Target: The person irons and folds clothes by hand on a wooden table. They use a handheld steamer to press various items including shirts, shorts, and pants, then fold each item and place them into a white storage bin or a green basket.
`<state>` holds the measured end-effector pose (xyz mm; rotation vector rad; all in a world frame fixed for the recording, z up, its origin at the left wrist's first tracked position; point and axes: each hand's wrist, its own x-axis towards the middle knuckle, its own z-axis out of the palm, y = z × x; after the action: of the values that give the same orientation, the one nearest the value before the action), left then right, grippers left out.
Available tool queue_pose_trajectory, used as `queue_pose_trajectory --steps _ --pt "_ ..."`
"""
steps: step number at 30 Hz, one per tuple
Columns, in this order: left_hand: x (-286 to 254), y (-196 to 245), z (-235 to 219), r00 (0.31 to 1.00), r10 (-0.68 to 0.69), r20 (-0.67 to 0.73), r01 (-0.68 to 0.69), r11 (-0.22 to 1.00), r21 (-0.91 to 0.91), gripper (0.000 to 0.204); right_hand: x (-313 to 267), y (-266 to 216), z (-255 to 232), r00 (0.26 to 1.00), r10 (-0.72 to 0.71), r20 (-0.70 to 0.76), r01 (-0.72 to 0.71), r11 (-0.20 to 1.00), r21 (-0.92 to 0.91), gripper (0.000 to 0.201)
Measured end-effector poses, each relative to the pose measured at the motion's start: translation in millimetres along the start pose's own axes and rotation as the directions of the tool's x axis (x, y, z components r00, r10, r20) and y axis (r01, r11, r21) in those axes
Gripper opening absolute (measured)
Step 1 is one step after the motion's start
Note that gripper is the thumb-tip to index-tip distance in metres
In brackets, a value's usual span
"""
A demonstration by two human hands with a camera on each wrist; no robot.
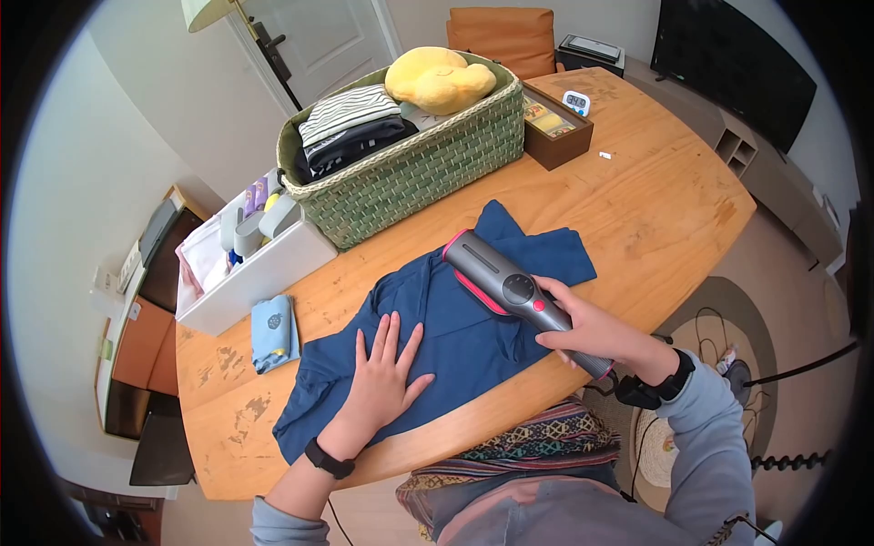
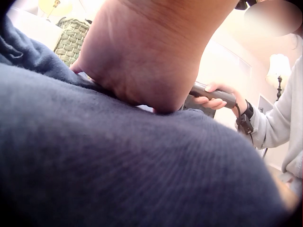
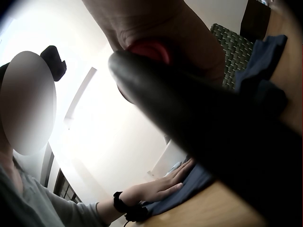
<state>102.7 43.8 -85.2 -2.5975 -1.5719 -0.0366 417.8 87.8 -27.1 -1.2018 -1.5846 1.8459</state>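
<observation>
A dark blue garment (image 1: 469, 350) lies spread across the wooden table, with folds along its upper part. My left hand (image 1: 382, 378) rests flat on it, fingers straight and slightly spread. In my right hand (image 1: 596, 323) is a grey handheld garment steamer (image 1: 487, 268) with pink trim, gripped by the handle. Its head overlaps the garment's right part in the head view, and the face toward the cloth is mostly hidden. The left wrist view shows the blue fabric (image 2: 142, 165) close up under the left palm. Across the right wrist view runs the dark steamer body (image 3: 189, 127).
Behind the garment stands a green woven basket (image 1: 419, 182) with folded clothes and a yellow plush toy (image 1: 442, 80). A white box (image 1: 264, 291) of bottles and cloths and a folded light blue cloth (image 1: 273, 335) are on the left. At the back right are a brown box (image 1: 560, 146) and a small digital clock (image 1: 576, 102).
</observation>
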Motion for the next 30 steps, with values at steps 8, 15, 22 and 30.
queue_pose_trajectory --steps 8,15,22,30 --pt "0 1 -4 1.000 -0.008 0.030 0.009 1.000 -0.028 0.070 -7 -6 -7 0.997 0.029 -0.069 -0.027 0.999 0.023 0.074" --pt "0 0 -4 0.999 -0.007 0.035 0.008 1.000 -0.028 0.069 -8 -4 -13 0.998 0.013 -0.055 -0.014 1.000 -0.007 0.073" --pt "1 1 -3 0.999 -0.005 0.035 0.005 1.000 -0.022 0.069 -7 0 -15 0.999 0.013 -0.051 -0.012 1.000 0.009 0.074" --pt "0 1 -3 0.999 -0.003 0.034 0.003 1.000 -0.024 0.069 -7 0 -17 0.998 0.039 -0.051 -0.039 0.999 0.004 0.070"
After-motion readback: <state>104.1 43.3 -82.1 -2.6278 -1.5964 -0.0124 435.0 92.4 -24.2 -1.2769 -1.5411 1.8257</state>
